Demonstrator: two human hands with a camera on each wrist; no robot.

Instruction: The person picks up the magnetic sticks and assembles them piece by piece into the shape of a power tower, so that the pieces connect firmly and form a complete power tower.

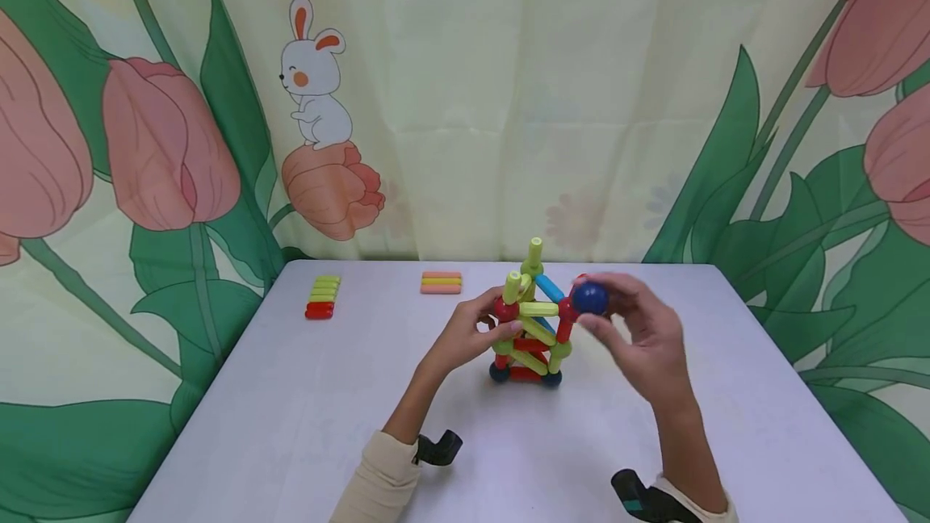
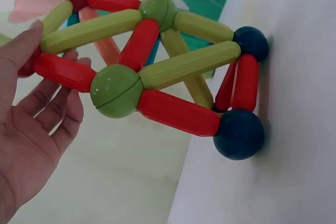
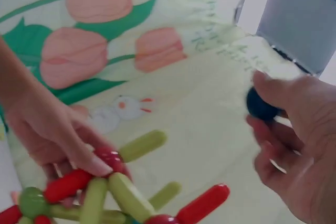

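Observation:
A tower of magnetic sticks and balls (image 1: 538, 309) stands on the table, built from red, yellow-green and blue sticks. My left hand (image 1: 472, 333) pinches a red ball (image 3: 109, 160) at the tower's upper left corner. Lower down, green balls (image 2: 116, 91) join the sticks, and dark blue balls (image 2: 239, 135) form its feet. My right hand (image 1: 643, 337) holds a loose dark blue ball (image 1: 590, 298) between thumb and fingers. In the right wrist view this ball is apart from the tower, off the tip of an upward-slanting red stick (image 3: 205, 203).
On the white table (image 1: 254, 426), several yellow-green sticks (image 1: 324, 289) and red sticks (image 1: 320, 311) lie at the back left. Orange and yellow sticks (image 1: 441, 283) lie nearer the middle of the back edge. A printed curtain (image 1: 465, 103) hangs behind.

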